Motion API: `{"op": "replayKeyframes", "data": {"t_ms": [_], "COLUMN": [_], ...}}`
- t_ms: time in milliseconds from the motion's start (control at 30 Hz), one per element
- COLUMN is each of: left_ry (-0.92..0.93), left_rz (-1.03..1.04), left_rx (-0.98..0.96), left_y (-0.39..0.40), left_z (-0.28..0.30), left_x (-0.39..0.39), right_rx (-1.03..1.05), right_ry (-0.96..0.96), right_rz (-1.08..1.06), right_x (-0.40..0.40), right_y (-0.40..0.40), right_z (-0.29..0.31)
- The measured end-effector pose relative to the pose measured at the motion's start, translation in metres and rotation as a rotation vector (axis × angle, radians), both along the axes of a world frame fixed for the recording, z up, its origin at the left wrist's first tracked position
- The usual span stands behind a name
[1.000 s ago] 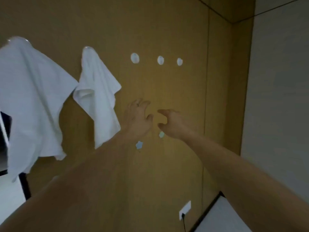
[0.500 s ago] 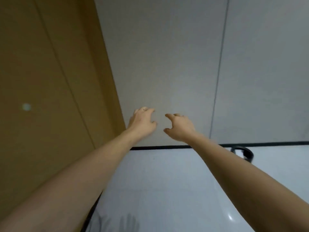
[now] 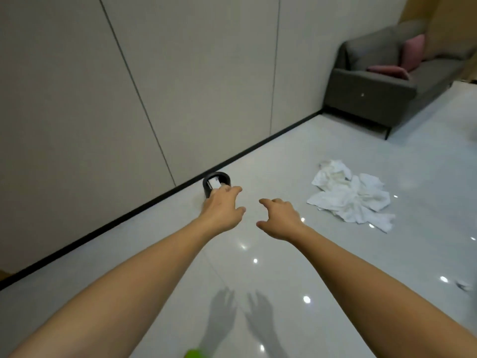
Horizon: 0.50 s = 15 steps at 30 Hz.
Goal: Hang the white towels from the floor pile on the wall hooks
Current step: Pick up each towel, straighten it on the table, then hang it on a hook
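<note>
Both hands empty, left hand (image 3: 223, 209) and right hand (image 3: 280, 219) loosely spread; reach right of right hand, pinch one towel corner from pile (image 3: 351, 197).

Two bare forearms — no sleeves, left hand (image 3: 222, 210), right hand (image 3: 280, 220).

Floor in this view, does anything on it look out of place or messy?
Yes. A crumpled pile of white towels lies loose on the floor, right of both empty hands. A small black bin stands by the wall.
</note>
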<state>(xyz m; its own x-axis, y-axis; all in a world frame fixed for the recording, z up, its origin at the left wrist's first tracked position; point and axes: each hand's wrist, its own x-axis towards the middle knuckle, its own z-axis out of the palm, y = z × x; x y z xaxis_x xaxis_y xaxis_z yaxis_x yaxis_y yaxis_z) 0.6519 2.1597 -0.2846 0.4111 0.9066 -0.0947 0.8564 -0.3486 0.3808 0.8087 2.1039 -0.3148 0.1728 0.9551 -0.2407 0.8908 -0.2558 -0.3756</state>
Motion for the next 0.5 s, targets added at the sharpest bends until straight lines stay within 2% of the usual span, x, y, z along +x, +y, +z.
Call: {"op": "replayKeyframes", "data": {"t_ms": [267, 500], "left_ry": [-0.042, 0.029], "left_rz": [-0.313, -0.537], "left_rx": [-0.127, -0.203], "left_y": [0.106, 0.224], "left_z": [-0.050, -0.069], "left_x": [0.154, 0.265], "right_rx": [-0.089, -0.151], "right_ry": [0.010, 0.055], "right_rz": [-0.357, -0.615], "right_x": [0.135, 0.217], "right_y": [0.045, 0.126], "right_z": [-0.039, -0.048]}}
